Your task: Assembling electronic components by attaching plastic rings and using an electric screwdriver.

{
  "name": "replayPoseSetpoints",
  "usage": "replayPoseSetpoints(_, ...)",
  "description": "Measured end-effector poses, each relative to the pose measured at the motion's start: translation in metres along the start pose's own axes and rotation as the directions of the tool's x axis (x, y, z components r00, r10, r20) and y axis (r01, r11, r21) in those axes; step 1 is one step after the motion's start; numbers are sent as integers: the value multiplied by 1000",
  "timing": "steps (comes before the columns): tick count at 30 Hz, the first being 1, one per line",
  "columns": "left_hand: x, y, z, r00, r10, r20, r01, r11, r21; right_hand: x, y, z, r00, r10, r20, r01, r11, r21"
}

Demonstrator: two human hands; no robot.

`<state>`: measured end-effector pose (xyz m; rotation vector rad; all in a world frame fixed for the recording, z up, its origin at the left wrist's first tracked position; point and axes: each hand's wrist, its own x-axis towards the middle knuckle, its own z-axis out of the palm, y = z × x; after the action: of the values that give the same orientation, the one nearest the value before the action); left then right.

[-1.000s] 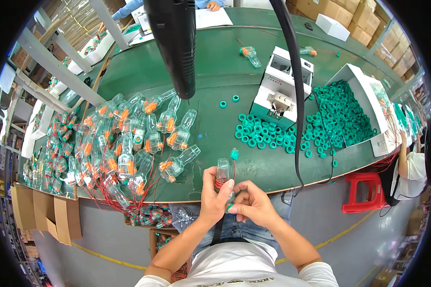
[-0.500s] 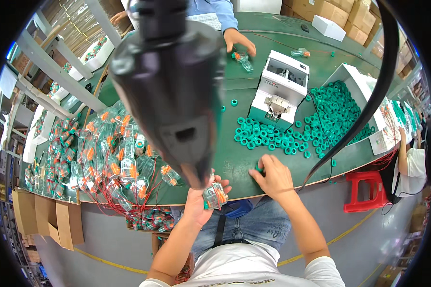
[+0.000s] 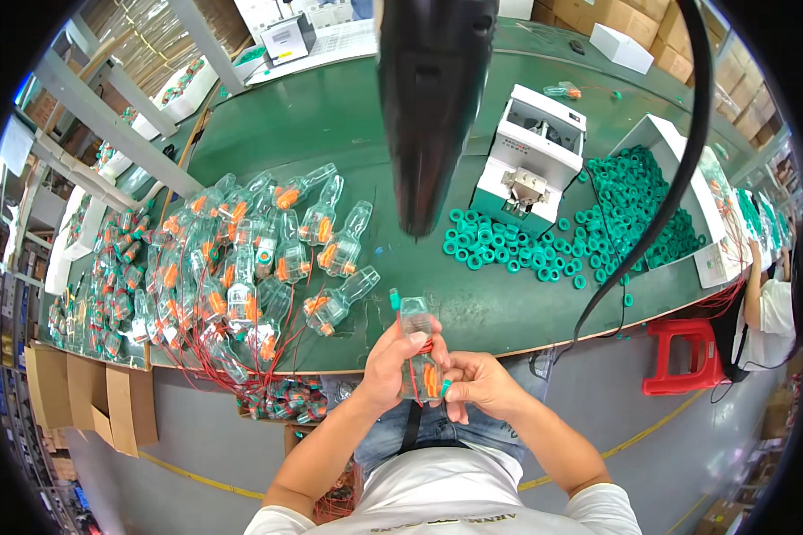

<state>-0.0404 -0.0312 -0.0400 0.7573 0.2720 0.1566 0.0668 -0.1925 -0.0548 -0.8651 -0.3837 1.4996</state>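
Observation:
In my left hand (image 3: 385, 364), its fingers wrapped round the side, is a clear plastic bottle-shaped housing (image 3: 414, 314) with orange parts inside and red wire near its middle. My right hand (image 3: 486, 383) is closed in a pinch on a small green ring (image 3: 446, 388) at the near end of the housing, by the orange part. Whether the ring is seated there I cannot tell. A small green piece (image 3: 394, 299) shows beside the housing's far end. Loose green rings (image 3: 500, 245) lie spread on the green table (image 3: 330, 116) beyond my right hand.
Similar clear housings with red wires (image 3: 241, 285) cover the table at left. A white machine (image 3: 531, 160) stands ahead right, near a white box (image 3: 665, 143) of green rings. A dark tool (image 3: 433, 116) hangs overhead, and a black cable (image 3: 660, 236) curves down at right. A red stool (image 3: 682, 357) stands below.
My right hand has come left to the housing with a green piece. The housing has turned its narrow end away from me. The other person's hand and the piece near it have left view.

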Motion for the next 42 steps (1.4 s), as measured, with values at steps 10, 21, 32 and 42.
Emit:
replayPoseSetpoints(10,-15,-5,12,999,-10,-34,14,991,131,-3,22,-7,1000,-3,30,-1,989,150)
replayPoseSetpoints(21,-64,-36,22,997,-60,-47,64,993,103,1,30,57,734,-638,-231,461,719,-520)
replayPoseSetpoints(32,-146,-80,-28,931,-38,-363,67,996,67,17,108,69,849,-502,-165,416,827,-378)
replayPoseSetpoints(42,-230,-158,-284,405,-231,-885,155,971,-182,6,66,15,865,-323,-384,130,884,-449)
